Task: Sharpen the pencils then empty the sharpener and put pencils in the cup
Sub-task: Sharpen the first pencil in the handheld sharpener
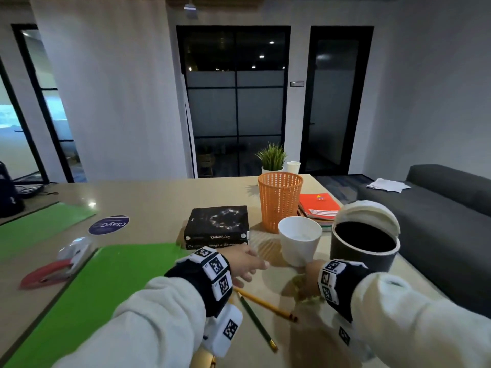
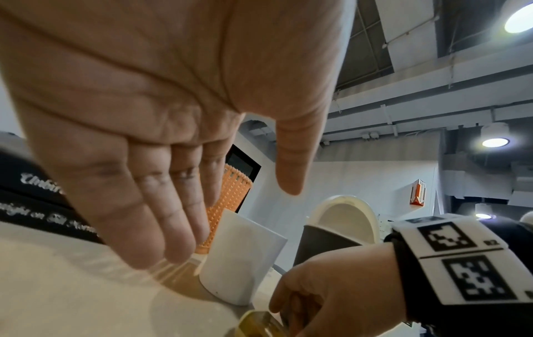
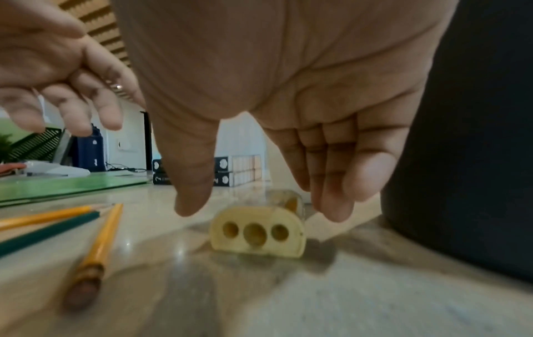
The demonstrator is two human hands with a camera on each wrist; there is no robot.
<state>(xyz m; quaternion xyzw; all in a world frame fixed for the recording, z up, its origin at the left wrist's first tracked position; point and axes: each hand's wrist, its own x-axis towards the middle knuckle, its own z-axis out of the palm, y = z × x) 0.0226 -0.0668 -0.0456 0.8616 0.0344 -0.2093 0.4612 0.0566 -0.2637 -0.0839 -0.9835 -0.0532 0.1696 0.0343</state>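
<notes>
While my right hand (image 3: 288, 114) is hovering spread above the sharpener (image 3: 258, 230), left hand (image 2: 144, 114) loose and holding nothing, I am risking nudging it so shavings spill onto the counter (image 3: 317, 296).

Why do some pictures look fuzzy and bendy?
Right wrist view: the pencils and tabletop smear close to the lens, while the sharpener is a bit clearer. Head view: the wide lens bends the walls; the red stapler is blurred. Left wrist view: ceiling lamps glare.

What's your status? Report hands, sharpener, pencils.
Both hands open: left hand empty, right hand poised over sharpener, not gripping. Three pencils on desk, none in white cup. Nothing blocking.
</notes>
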